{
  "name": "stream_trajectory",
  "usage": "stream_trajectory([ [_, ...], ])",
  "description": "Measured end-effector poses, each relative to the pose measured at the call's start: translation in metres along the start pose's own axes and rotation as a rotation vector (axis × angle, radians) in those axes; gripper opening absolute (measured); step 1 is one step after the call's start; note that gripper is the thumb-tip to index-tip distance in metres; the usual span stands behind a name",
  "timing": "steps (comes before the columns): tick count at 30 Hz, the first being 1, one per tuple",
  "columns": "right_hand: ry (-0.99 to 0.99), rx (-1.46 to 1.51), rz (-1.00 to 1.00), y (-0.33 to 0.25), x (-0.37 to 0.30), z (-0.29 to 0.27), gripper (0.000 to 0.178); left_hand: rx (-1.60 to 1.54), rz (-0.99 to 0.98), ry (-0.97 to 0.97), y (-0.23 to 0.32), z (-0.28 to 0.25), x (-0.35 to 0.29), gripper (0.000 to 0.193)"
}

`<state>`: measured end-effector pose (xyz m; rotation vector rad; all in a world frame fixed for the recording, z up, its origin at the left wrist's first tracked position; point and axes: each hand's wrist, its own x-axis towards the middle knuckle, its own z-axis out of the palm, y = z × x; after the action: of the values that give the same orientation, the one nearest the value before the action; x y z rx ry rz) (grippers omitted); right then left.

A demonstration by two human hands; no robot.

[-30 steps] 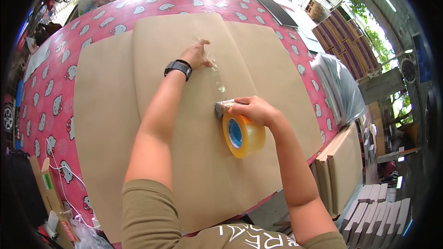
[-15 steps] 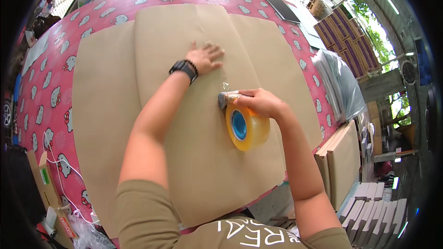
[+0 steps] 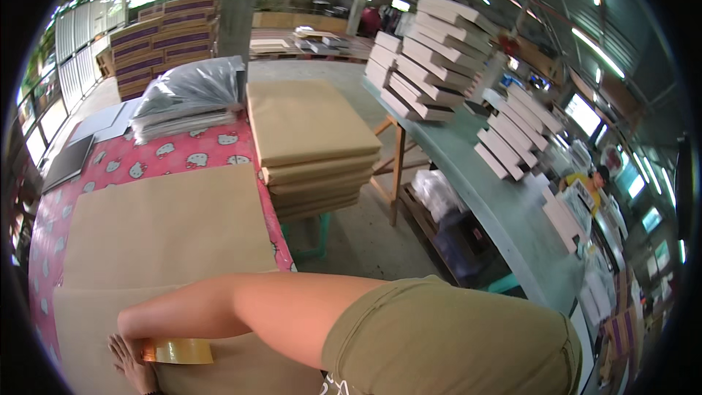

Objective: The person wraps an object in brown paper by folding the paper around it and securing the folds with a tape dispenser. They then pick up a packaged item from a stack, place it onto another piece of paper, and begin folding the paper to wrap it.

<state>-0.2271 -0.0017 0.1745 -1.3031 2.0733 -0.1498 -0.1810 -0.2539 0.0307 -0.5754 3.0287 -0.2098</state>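
My right arm reaches across to the lower left, and my right hand (image 3: 131, 328) is closed over a tape dispenser, its grip hidden behind the hand and wrist. The dispenser's wide roll of amber packing tape (image 3: 184, 352) shows just below my forearm. Close by, my left hand (image 3: 130, 367) lies with its fingers stretched out on brown kraft paper (image 3: 80, 329), partly cut off by the lower edge. Another flat brown sheet (image 3: 168, 227) spreads beyond the folded edge, on a pink patterned tablecloth (image 3: 157, 157).
A tall stack of brown-wrapped packs (image 3: 314, 121) stands beside the table. Plastic-covered sheets (image 3: 190, 95) lie at its far end. Right of an aisle, a green table (image 3: 475, 183) carries piled pale boxes (image 3: 439, 51). Cartons (image 3: 164, 40) rise behind. A person (image 3: 596, 179) is far right.
The view has swung to the right, bringing the aisle and green table in. Both hands now appear at the lower left, close together, the dispenser still in my right hand.
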Motion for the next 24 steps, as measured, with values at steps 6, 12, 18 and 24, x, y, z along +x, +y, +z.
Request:
stream_trajectory([
  [6,-0.075,0.101,0.139,0.016,-0.048,0.027,0.056,0.09,0.05,0.023,0.011,0.025,0.039,0.063],
  [12,-0.099,0.192,0.255,0.027,-0.081,0.041,0.057,-0.259,0.094,0.011,0.032,-0.042,0.0,0.088],
  [18,-0.165,0.218,0.298,0.024,-0.095,0.047,0.058,-0.263,0.088,-0.014,0.035,-0.047,-0.01,0.089],
  [24,-0.354,0.167,0.311,0.016,-0.08,0.05,0.06,-0.3,0.102,0.027,0.032,-0.046,-0.007,0.089],
])
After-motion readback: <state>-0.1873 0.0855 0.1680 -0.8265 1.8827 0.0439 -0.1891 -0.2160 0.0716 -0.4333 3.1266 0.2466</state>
